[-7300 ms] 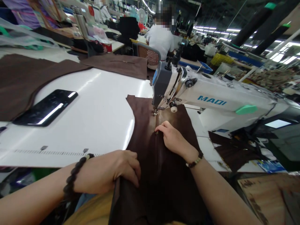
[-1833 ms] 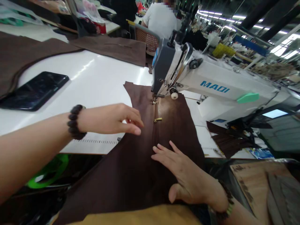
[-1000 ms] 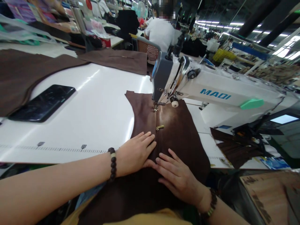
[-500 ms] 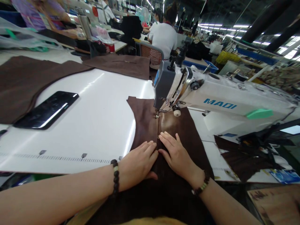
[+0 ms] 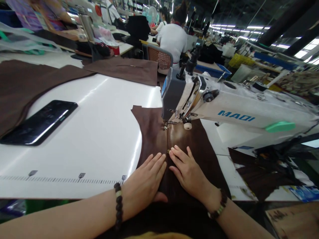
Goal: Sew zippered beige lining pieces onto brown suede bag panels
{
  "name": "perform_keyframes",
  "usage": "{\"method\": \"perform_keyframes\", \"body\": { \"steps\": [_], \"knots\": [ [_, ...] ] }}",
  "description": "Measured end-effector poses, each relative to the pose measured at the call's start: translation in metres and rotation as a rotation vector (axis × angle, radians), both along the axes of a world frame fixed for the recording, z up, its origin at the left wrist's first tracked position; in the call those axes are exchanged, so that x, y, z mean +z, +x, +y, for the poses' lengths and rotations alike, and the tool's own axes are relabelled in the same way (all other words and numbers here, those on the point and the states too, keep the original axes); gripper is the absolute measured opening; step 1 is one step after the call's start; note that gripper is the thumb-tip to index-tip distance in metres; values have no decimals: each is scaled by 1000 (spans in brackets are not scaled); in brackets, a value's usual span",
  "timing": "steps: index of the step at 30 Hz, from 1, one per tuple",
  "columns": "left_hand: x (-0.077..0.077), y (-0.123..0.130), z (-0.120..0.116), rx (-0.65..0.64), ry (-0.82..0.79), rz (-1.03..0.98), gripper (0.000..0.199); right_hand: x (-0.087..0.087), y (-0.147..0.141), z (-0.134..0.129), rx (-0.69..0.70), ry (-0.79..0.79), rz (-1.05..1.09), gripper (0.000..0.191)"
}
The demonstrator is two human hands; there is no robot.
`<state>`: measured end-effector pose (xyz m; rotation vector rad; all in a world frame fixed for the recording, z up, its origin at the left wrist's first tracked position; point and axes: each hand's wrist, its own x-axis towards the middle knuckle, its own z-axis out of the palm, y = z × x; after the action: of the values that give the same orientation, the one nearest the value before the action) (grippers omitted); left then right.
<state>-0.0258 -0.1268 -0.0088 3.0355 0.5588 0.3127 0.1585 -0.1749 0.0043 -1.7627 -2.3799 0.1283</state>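
A dark brown leather-like panel (image 5: pixel 152 127) lies under the sewing machine (image 5: pixel 239 106), with a zipper (image 5: pixel 168 137) running down its middle. The presser foot (image 5: pixel 165 126) stands at the zipper's far end. My left hand (image 5: pixel 146 181) lies flat on the panel left of the zipper, fingers stretched out and thumb apart. On the other side, my right hand (image 5: pixel 190 171) rests with fingers spread, its index fingertip beside the small metal zipper pull (image 5: pixel 168 151). Neither hand has closed on anything. The panel's near end runs down in shadow toward my body.
A black phone (image 5: pixel 40 122) lies on the white table (image 5: pixel 99 132) at left. More brown pieces (image 5: pixel 122 69) line the table's back. Brown scraps (image 5: pixel 259 174) sit right of the machine. Other people, including one in white (image 5: pixel 172 39), sit beyond.
The view has tilted and shifted slightly, so the table sits lower. My left fingers, bent before, are now straighter and flatter on the panel. My right hand stays beside the zipper pull.
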Motion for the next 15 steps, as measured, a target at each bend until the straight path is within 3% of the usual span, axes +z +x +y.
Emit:
{"method": "perform_keyframes", "body": {
  "steps": [15],
  "knots": [
    [2, 1, 4, -14, -10, 8, 81, -1, 1, 3, -5, 0, 11, 39]
  ]
}}
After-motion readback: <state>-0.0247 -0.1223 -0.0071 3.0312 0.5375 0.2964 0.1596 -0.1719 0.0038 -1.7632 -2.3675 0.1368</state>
